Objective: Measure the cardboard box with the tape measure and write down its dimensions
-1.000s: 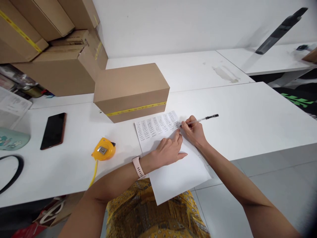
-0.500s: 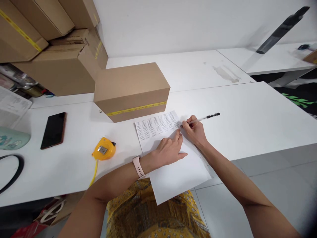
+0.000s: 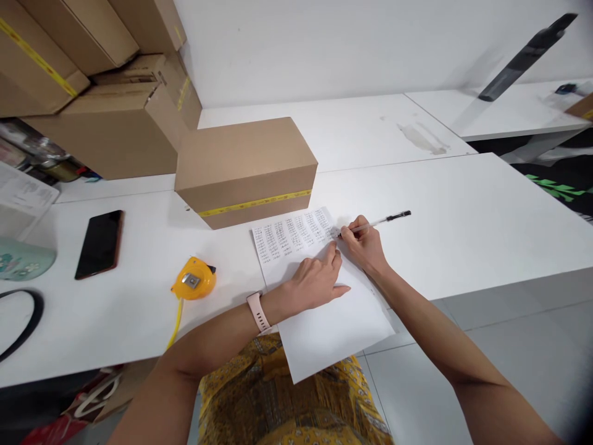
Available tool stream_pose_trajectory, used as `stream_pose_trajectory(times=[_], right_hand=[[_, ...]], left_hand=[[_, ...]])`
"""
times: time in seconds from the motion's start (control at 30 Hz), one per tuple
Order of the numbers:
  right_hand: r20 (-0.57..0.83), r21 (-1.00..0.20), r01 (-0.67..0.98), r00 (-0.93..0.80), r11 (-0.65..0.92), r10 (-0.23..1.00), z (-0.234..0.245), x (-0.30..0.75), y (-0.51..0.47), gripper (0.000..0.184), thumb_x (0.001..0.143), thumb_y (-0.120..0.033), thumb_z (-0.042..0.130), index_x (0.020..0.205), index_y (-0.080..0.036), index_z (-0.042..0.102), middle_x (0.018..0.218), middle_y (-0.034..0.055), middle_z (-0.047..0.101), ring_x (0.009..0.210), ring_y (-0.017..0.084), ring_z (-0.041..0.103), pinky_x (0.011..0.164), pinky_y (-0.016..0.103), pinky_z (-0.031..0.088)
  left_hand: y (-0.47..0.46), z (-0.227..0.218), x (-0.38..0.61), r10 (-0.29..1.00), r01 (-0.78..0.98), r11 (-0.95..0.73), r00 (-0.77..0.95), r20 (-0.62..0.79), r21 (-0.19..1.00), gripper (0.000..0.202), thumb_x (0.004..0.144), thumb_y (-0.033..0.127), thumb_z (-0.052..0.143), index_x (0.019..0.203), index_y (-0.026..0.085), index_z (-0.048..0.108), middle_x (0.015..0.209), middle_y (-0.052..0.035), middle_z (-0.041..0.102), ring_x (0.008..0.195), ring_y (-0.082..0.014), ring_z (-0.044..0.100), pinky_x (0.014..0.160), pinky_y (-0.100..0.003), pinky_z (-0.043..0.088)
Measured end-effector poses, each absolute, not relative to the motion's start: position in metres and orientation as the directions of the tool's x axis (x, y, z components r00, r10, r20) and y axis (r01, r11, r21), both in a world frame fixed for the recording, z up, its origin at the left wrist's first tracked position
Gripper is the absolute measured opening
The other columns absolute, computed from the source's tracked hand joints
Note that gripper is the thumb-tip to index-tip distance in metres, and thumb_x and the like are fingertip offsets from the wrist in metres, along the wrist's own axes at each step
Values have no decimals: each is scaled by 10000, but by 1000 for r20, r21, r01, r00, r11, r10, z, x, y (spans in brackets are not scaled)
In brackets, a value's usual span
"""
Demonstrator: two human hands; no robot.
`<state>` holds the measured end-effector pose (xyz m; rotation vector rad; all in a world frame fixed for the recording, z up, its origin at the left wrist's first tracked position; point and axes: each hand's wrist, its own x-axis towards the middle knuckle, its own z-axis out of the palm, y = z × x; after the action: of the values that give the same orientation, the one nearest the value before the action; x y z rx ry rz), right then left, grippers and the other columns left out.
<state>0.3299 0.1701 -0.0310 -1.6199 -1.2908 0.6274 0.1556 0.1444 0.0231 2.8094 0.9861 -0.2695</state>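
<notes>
We see a white sheet of paper (image 3: 331,330) lying aslant on the table (image 3: 445,216), its lower end jutting past the front edge. Small dark handwriting fills its upper part in several columns, too tiny for us to read; below that we find it blank. We see a slim pen (image 3: 382,220) with a clear barrel and black back end, held tilted, its dark tip by the writing near the sheet's right edge.

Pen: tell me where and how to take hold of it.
I'd pinch the pen across its shaft near the black rear end, coming from the picture's right. The right hand covers much of the front part, while the slim, straight rear sticks out past the hand on that side.
</notes>
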Motion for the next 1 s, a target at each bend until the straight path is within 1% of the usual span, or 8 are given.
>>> stream_pose_trajectory(times=[0.23, 0.37, 0.53, 0.7, 0.87, 1.0], right_hand=[[154, -896, 444, 328, -8, 932, -27, 328, 169, 230, 824, -316, 622, 688, -246, 450, 576, -52, 519, 542, 129, 453, 546, 278, 365], [139, -904, 427, 340, -20, 930, -27, 327, 170, 219, 827, -326, 619, 700, -247, 459, 586, -44, 554, 549, 137, 486, 555, 282, 384], [130, -907, 421, 340, -27, 931, -28, 328, 170, 219, 821, -314, 622, 698, -247, 453, 577, -51, 531, 561, 142, 509, 555, 280, 382], [137, -908, 418, 346, -21, 928, -28, 328, 170, 213, 826, -320, 622, 706, -248, 461, 586, -46, 555, 561, 143, 514, 564, 285, 397], [136, -900, 434, 341, -28, 930, -27, 328, 169, 220, 820, -317, 633, 711, -252, 454, 565, -54, 528, 565, 149, 524, 555, 285, 386], [133, -904, 426, 352, -33, 926, -27, 328, 168, 228, 822, -311, 636, 700, -250, 454, 564, -52, 533, 565, 150, 531, 558, 285, 395]], left_hand=[[144, 27, 155, 602, 633, -769, 764, -232, 89, 752, 997, 564, 478, 1526, 36, 396, 1629, -304, 300, 970, -331, 731, 790, -424, 580], [144, 26, 154, 598, 627, -773, 770, -224, 95, 758, 997, 558, 479, 1520, 16, 395, 1624, -322, 293, 957, -334, 733, 778, -431, 581], [144, 25, 155, 599, 625, -776, 771, -216, 80, 776, 994, 568, 483, 1524, 9, 388, 1627, -329, 277, 959, -333, 736, 780, -420, 583], [144, 25, 154, 599, 625, -777, 770, -218, 74, 768, 997, 575, 473, 1525, 23, 394, 1630, -317, 282, 967, -327, 732, 781, -409, 581], [144, 22, 155, 605, 629, -773, 771, -200, 85, 769, 987, 580, 494, 1509, 22, 419, 1619, -321, 304, 936, -323, 734, 777, -415, 583], [144, 22, 155, 604, 627, -774, 773, -192, 90, 781, 987, 576, 498, 1517, 9, 406, 1614, -327, 310, 950, -337, 735, 775, -426, 588]])
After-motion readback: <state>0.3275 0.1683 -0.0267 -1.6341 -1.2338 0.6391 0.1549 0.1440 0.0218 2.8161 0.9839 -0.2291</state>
